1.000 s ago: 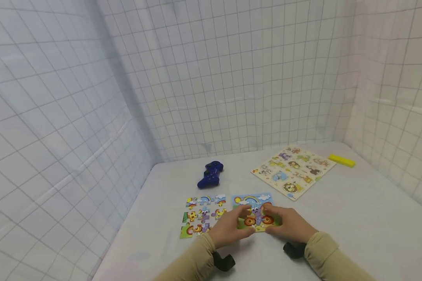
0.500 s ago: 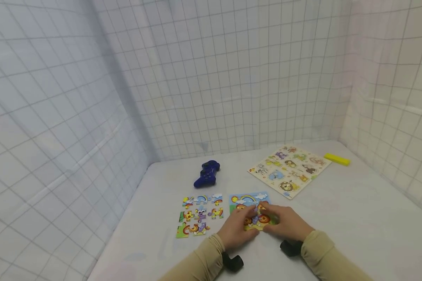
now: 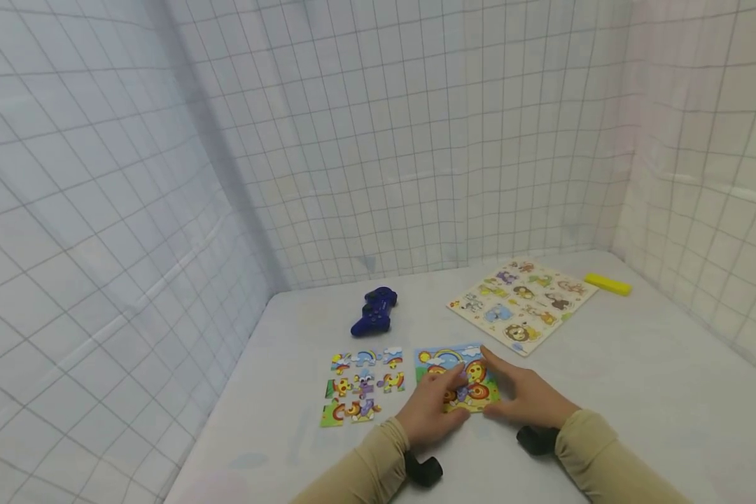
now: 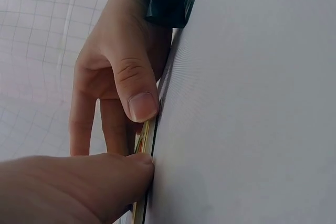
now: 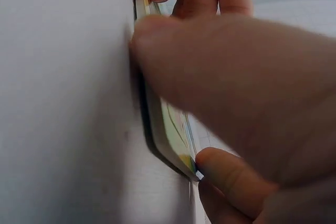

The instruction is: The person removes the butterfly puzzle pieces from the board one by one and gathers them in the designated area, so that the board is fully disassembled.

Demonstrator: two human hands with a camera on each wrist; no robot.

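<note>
A square butterfly-and-rainbow picture puzzle board point(image 3: 449, 354) lies flat on the white table. My left hand point(image 3: 430, 414) reaches over its lower left part, fingertips on the picture and thumb point(image 4: 113, 174) at the near edge. Along the right side of the board, my right hand point(image 3: 532, 397) has its index finger stretched toward the upper right corner and its thumb point(image 5: 157, 35) at the near edge. Loose puzzle pieces point(image 3: 363, 383), several in spaced rows, lie left of the board. The left hand hides part of the picture.
Behind the pieces is a blue game controller point(image 3: 376, 312). A wooden animal puzzle board point(image 3: 479, 323) lies at the back right, with a yellow block point(image 3: 607, 284) beside it. White grid-patterned sheets point(image 3: 378, 140) enclose the table.
The two hands first close in over the picture. Then the right hand shifts outward to the board's right edge, its index finger straightening, while the left stays over the lower left part.
</note>
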